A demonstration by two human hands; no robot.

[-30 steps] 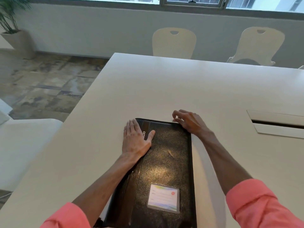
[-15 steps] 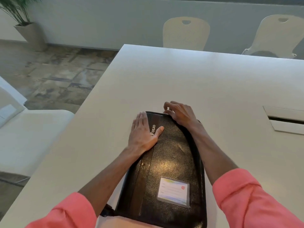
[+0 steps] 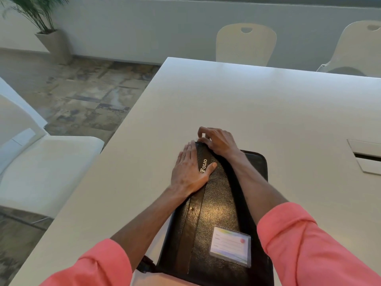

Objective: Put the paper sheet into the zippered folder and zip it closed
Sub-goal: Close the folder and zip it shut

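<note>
Fingers (image 3: 203,134) of the right hand (image 3: 219,142) are seen curled over the far-left corner of the folder (image 3: 218,203), gripping its edge; what is pinched between them is hidden. The left hand (image 3: 189,172) is laid flat on the folder's far-left part, fingers straight and together, thumb spread beside the white lettering "Folio". The black folder is shown lying with its cover down on the white counter (image 3: 247,100), at the near edge, its length running from near to far. A label (image 3: 229,245) in a clear pocket is carried on its near-right part. Pink sleeves (image 3: 309,244) are pushed up both forearms. Two pale chairs (image 3: 246,44) are drawn up at the counter's far side; a potted plant (image 3: 39,15) is seen at far left, a white seat (image 3: 47,162) at left, and a hatch (image 3: 367,157) is set into the counter at right.
</note>
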